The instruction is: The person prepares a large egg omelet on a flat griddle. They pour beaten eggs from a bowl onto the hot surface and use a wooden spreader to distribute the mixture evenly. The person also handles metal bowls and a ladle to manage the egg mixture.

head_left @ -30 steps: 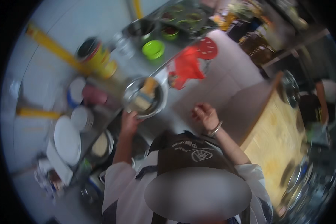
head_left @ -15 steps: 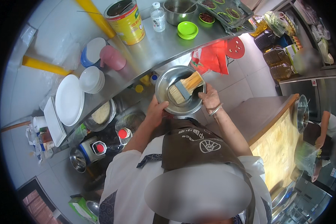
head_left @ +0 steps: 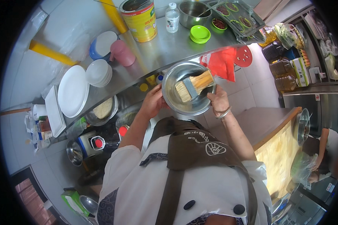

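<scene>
Between my two hands is a round steel bowl (head_left: 169, 95), held by its rim in front of my chest. My left hand (head_left: 154, 102) grips its left side, fingers partly hidden beneath. My right hand (head_left: 218, 100) closes on the right rim with the thumb over the edge. Inside the bowl lies a wide brush (head_left: 191, 88) with pale bristles, a grey band and a wooden handle that reaches up to the upper right rim. Neither hand touches the brush.
Ahead runs a steel shelf (head_left: 142, 65) with a yellow can (head_left: 141, 24), a clear bottle (head_left: 172, 18), green dishes (head_left: 199, 34), a pink jug (head_left: 122, 53) and white plates (head_left: 73, 92). A wooden worktop (head_left: 276, 153) stands right, a co-worker's arm (head_left: 322, 148) beyond it. A red bag (head_left: 219, 63) hangs ahead.
In the picture the bowl and both hands sit slightly further right. My view has shifted, and more of my white top shows. The grip on the bowl stays the same.
</scene>
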`<state>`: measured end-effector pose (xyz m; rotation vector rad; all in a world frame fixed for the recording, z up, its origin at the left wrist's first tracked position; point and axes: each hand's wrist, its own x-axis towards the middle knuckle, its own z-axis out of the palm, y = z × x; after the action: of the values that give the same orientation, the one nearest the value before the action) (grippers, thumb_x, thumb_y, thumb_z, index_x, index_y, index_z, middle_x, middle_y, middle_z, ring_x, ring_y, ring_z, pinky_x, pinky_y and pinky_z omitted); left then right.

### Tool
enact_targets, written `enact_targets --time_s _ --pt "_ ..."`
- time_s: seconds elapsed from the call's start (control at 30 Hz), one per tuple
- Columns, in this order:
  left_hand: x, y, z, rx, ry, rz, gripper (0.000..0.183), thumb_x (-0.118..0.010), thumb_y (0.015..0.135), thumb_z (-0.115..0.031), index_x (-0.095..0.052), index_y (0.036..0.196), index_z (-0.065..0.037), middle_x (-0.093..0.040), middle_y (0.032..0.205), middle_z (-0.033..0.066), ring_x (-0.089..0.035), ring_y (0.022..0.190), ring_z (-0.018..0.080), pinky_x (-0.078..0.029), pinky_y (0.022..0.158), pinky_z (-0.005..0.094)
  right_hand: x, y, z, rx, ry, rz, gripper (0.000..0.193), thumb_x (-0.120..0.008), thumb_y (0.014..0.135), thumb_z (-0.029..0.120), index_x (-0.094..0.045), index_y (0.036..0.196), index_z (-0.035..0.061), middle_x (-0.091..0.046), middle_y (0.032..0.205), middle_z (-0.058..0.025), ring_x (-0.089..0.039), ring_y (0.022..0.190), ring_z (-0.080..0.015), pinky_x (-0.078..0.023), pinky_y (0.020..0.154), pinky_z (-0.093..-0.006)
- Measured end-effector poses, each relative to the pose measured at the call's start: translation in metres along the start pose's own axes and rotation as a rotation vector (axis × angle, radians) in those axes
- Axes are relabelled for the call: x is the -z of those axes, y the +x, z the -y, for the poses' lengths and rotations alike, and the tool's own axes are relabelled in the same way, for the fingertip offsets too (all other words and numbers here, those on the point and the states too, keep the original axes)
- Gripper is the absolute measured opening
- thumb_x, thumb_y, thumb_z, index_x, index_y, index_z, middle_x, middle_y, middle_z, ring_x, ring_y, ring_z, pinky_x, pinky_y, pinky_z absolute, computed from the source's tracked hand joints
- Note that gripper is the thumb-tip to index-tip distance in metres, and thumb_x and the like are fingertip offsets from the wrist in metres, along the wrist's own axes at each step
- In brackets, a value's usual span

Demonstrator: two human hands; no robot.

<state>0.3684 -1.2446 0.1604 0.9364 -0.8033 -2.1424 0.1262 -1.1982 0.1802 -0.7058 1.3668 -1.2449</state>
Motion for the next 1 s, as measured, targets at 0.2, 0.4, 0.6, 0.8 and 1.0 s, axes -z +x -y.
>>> enact_targets --time_s 0.2,0.4,0.6,0.8,1.0 --pt "0.001 -0.003 0.000 -0.010 -0.142 0.057 0.041 -0.037 0.090 -0.029 -0.037 0.125 -0.008 -0.057 0.097 0.0045 -0.060 0.072 0.0143 -0.050 0.056 0.0270 -0.006 -0.006 0.007 0.013 0.045 -0.005 0.033 -0.047 0.069 -0.007 -0.048 0.102 -0.0070 -0.055 0.084 -0.0072 -0.052 0.069 -0.0123 -0.042 0.059 -0.0229" --pt "0.003 -0.004 -0.002 -0.009 -0.157 0.062 0.047 -0.044 0.087 -0.030 -0.035 0.127 -0.007 -0.056 0.099 0.0076 -0.059 0.069 0.0166 -0.048 0.055 0.0299 0.003 -0.002 0.000 0.030 -0.045 -0.027 0.027 -0.050 0.065 -0.004 -0.050 0.092 -0.0062 -0.053 0.080 -0.0062 -0.048 0.070 -0.0124 -0.041 0.061 -0.0252" --pt "0.005 -0.001 0.002 -0.037 -0.072 0.015 0.045 -0.041 0.087 -0.024 -0.035 0.128 -0.007 -0.058 0.094 0.0045 -0.059 0.070 0.0123 -0.048 0.054 0.0250 0.005 0.004 -0.006 0.084 -0.155 -0.046 0.025 -0.050 0.065 -0.002 -0.050 0.090 -0.0056 -0.052 0.076 -0.0050 -0.046 0.066 -0.0114 -0.040 0.058 -0.0249" --pt "0.004 -0.002 -0.005 -0.070 0.057 -0.040 0.048 -0.047 0.083 -0.016 -0.035 0.129 -0.008 -0.058 0.091 0.0039 -0.057 0.067 0.0107 -0.047 0.051 0.0244 0.003 0.008 -0.004 0.063 -0.172 -0.051 0.029 -0.048 0.066 -0.004 -0.050 0.095 -0.0048 -0.053 0.080 -0.0060 -0.048 0.071 -0.0118 -0.041 0.063 -0.0251" --pt "-0.013 -0.002 -0.016 0.010 0.218 -0.098 0.049 -0.051 0.078 -0.012 -0.037 0.125 -0.010 -0.055 0.094 0.0052 -0.057 0.072 0.0140 -0.049 0.051 0.0275 -0.007 0.011 0.001 -0.001 -0.120 -0.002 0.039 -0.046 0.067 -0.007 -0.047 0.106 -0.0053 -0.055 0.090 -0.0085 -0.050 0.079 -0.0136 -0.042 0.072 -0.0260"
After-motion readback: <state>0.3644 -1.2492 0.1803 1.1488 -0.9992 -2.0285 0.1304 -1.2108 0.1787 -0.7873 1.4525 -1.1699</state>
